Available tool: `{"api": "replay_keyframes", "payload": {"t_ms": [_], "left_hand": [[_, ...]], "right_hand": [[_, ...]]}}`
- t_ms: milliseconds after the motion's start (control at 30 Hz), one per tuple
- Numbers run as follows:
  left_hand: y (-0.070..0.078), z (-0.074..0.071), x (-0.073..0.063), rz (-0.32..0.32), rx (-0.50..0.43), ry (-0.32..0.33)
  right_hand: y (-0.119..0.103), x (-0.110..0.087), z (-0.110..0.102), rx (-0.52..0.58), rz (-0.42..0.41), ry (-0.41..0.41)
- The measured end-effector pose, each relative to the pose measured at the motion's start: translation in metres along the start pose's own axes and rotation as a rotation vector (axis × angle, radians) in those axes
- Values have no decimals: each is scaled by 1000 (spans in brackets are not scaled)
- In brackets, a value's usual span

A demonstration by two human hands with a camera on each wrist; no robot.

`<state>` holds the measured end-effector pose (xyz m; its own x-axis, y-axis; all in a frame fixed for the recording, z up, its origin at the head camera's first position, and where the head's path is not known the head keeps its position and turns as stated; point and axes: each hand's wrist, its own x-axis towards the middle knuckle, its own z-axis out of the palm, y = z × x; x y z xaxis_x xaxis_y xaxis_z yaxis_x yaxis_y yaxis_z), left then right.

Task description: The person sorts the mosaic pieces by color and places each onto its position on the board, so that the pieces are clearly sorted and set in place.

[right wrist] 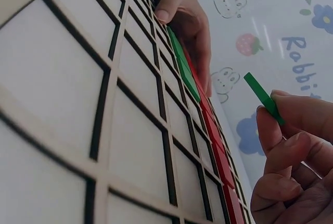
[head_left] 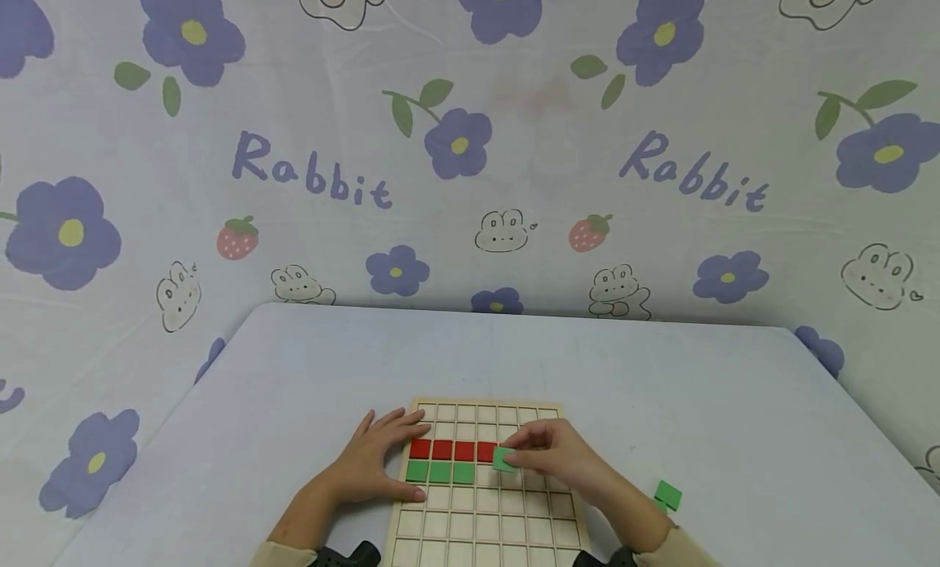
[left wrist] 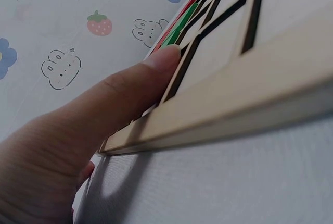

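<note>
A square wooden grid board (head_left: pixel 507 529) lies on the table. My left hand (head_left: pixel 374 461) rests along its left edge, fingers spread and thumb (left wrist: pixel 125 88) lying straight over the frame. Thumb and fingertips of my right hand (head_left: pixel 554 454) pinch a thin green square tile (head_left: pixel 503 459) over the board; the right wrist view shows this tile (right wrist: pixel 264 98) tilted and raised above the grid. Several red tiles (head_left: pixel 441 450) fill cells in one row. Below them sit three green tiles (head_left: pixel 440 471), running from the left edge.
On the table to the right, a loose green tile (head_left: pixel 667 495) lies beside my right forearm, with another green piece partly hidden there. The white table (head_left: pixel 352 351) ends at a hanging cloth (head_left: pixel 543 175) printed with flowers and rabbits.
</note>
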<state>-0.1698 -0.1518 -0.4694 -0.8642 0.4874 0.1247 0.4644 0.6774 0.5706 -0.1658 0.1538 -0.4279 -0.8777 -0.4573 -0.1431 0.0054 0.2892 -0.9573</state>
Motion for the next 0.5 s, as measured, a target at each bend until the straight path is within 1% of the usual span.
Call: {"api": "replay_keyframes", "payload": {"t_ms": [267,500], "left_hand": [[0,0,0,11,13,0],[0,1,0,6,10,0]], "right_hand": [[-1,10,7,-16,-48,-22],[-3,17,14,-10,-41,-23]]}}
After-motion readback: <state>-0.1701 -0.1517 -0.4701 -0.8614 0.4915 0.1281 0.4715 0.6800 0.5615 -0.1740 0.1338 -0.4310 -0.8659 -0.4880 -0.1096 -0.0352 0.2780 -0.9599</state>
